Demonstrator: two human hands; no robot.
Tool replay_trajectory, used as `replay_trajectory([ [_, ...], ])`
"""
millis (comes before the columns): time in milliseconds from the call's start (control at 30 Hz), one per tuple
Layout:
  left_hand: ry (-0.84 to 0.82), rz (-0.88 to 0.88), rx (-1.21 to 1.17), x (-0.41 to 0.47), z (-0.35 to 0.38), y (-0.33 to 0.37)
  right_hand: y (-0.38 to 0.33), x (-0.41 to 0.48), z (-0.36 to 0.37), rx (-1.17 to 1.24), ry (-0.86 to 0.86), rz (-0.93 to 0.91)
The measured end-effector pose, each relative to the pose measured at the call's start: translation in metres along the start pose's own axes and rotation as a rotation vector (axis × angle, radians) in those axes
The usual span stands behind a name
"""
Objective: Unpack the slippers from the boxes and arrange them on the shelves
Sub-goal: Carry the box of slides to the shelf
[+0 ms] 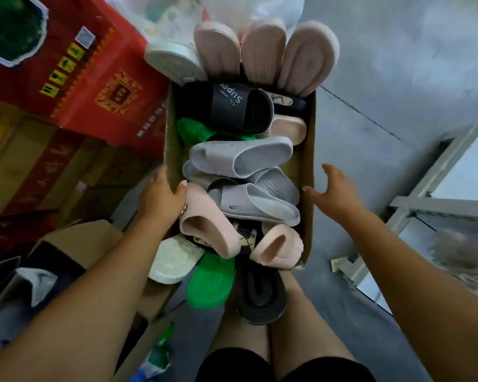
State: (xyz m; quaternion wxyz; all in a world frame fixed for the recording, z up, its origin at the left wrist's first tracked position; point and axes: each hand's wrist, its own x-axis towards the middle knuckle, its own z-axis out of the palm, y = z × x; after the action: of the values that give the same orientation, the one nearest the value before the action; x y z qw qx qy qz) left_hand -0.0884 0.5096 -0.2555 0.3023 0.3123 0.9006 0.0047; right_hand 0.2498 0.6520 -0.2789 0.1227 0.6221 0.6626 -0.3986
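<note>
A long cardboard box (308, 150) runs down the middle of the view, piled with slippers: pink ones (262, 55) upright at the far end, a black slipper (233, 107) marked "Super", several grey slippers (240, 155), green ones (210, 281) and a pink slipper (209, 226) near me. My left hand (160, 198) grips the box's left wall, thumb over the rim beside the pink slipper. My right hand (333, 193) hovers with spread fingers just right of the box's right wall, apart from it and holding nothing.
Red printed cartons (75, 86) stand at the left, and an open brown box (75, 244) with dark contents lies below them. A white metal shelf frame (431, 199) is at the right on the grey floor. Plastic bags (260, 9) lie beyond the box. My legs are under its near end.
</note>
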Motion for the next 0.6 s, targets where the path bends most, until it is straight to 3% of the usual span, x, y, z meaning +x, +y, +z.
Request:
replay_trajectory([
  [333,0.057,-0.274,-0.209,0.112,0.065,-0.016,0.015,0.097,0.060,0.319,0.105,0.163],
  [467,0.220,-0.186,-0.312,0.128,0.080,-0.036,0.021,0.098,0.086,0.491,0.166,0.185],
  [600,0.264,-0.083,-0.324,0.132,0.082,-0.048,0.029,0.101,0.098,0.498,0.218,0.177],
])
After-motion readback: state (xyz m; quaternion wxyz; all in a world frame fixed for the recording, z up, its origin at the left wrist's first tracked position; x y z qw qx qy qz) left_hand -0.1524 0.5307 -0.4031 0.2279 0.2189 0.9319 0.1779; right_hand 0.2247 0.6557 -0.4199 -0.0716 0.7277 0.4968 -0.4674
